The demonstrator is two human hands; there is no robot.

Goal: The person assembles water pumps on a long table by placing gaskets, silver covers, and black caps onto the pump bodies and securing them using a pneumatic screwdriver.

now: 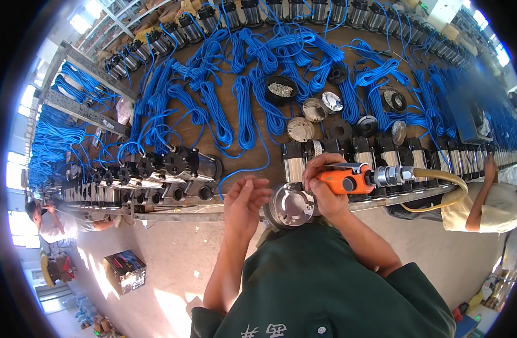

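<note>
From where I stand, the right hand [328, 194] is wrapped firmly around an orange hand-held power tool [343, 181] with metal fittings at one end. The tool is held almost level above the front edge of the brown bench [247, 159], and its fittings point to the right, so the tan flexible hose [439, 174] can, I think, hang aside and not cross the work. The left hand [246, 200] is released: its fingers are loosely bent, and I see nothing in them (a very small piece could be hidden there, I cannot tell).

Between the two hands, close to the person's body, is a shiny round silver metal cap [290, 205]. It faces up, probably so that both hands reach it easily; what carries it is mostly hidden.

Farther back stands a round black bowl [276, 101], with many small silver metal pieces [281, 89] inside. It is perhaps placed there to be within an arm's reach. Near it lie flat round silver metal discs [301, 129], and around them blue cables tied in long bundles [244, 112]. On the floor is a dark printed cardboard box [125, 272]; its contents I cannot tell.
</note>
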